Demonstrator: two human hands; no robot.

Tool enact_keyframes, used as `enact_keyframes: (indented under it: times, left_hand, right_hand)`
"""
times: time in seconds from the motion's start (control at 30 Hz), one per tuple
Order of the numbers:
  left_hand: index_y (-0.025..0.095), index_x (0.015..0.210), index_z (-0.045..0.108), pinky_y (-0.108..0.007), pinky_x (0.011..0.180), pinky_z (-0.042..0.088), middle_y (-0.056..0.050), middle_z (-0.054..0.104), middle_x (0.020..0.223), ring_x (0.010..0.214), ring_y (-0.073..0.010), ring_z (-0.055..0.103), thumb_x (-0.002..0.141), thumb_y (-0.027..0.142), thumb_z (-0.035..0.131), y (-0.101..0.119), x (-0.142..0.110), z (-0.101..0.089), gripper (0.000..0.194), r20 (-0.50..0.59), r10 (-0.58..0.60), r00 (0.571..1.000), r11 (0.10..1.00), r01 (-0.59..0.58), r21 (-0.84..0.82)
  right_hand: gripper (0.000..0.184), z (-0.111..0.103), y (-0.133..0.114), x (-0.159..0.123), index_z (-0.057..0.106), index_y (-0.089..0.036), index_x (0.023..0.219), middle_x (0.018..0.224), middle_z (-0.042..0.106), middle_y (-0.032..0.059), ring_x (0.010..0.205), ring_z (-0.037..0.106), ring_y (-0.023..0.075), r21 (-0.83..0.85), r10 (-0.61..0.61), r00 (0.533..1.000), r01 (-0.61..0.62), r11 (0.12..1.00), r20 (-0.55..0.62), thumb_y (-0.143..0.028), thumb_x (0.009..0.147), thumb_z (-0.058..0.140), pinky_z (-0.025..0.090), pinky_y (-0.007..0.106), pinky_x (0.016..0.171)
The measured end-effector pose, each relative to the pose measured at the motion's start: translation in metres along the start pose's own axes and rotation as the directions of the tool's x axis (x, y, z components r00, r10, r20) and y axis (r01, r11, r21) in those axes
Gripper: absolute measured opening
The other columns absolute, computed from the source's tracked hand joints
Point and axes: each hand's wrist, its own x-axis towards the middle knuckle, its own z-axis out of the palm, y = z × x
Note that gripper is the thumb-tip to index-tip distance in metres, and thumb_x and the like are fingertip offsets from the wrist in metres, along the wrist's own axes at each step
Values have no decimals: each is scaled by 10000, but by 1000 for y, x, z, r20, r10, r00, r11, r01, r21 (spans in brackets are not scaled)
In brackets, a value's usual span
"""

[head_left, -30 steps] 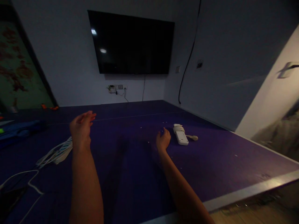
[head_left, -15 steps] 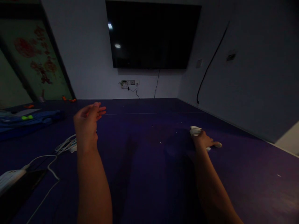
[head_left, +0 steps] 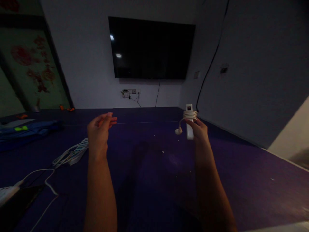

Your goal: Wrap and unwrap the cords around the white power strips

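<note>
Power strip (head_left: 190, 133): white, long and narrow, right of centre in the frame. Near upright, gripped in the right hand (head_left: 200, 129). Dark square patch on the upper end. White cord (head_left: 190, 115) wound in several close turns around the upper part; free end loops left, plug (head_left: 178, 131) dangling beside the strip's lower half.

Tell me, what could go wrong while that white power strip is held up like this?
The plug dangles from the white power strip, so it might swing or catch. The cord is wound around the strip, and its coils could slide loose. Only the right hand holds it, so it may slip.
</note>
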Motion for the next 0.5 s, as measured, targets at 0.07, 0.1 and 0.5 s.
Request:
enact_keyframes:
  times: [0.07, 0.1, 0.5]
  left_hand:
    - [146, 822, 650, -289, 693, 487, -65, 692, 792, 725, -163, 643, 696, 455, 627, 0, -2, 3, 334, 49, 9, 999, 1000, -10, 14]
    - [147, 821, 653, -291, 703, 487, -68, 692, 798, 747, -168, 643, 692, 449, 637, 0, -3, 4, 329, 81, 13, 997, 1000, -15, 23]
    - [154, 798, 675, -311, 623, 490, -68, 687, 714, 720, -221, 632, 608, 577, 664, -22, -5, 21, 463, 432, -138, 891, 990, 130, 48]
  right_hand:
    - [478, 30, -22, -20, 636, -142, 972, 756, 646, 48, 619, 583, 153, 190, 48, 980, -85, 978, 192, -396, 575, 716, 450, 275, 574]
    - [426, 44, -31, -31, 639, -155, 922, 724, 640, 39, 592, 567, 141, 244, 63, 956, -136, 960, 285, -401, 582, 715, 444, 263, 554]
    - [382, 139, -54, -128, 589, -187, 854, 674, 638, -5, 573, 581, 140, 304, 124, 538, -635, 710, 834, -388, 572, 749, 456, 263, 574]
